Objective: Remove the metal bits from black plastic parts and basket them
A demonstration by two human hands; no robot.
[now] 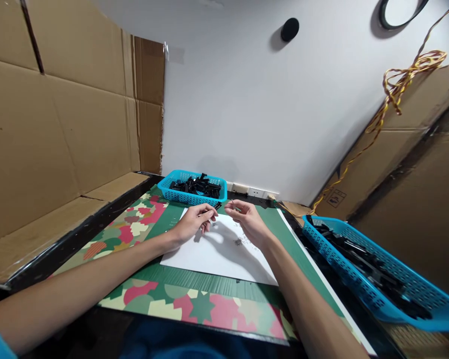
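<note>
My left hand (195, 221) hovers over the far edge of a white sheet of paper (209, 254), fingers pinched on a small black plastic part (216, 206) that sticks out toward the right. My right hand (247, 219) is a few centimetres to its right, fingers curled, thumb and forefinger pinching a tiny metal piece (232, 201) too small to name. A little heap of small dark metal bits (239, 241) lies on the paper below my right hand.
The paper rests on a green cutting mat (224, 284) over a camouflage-patterned cloth (134, 224). A blue basket (171, 190) of black parts stands at the back. Another blue basket (362, 289) of black parts sits at the right. Cardboard walls rise left and right; a twisted cable (392, 94) hangs at the right.
</note>
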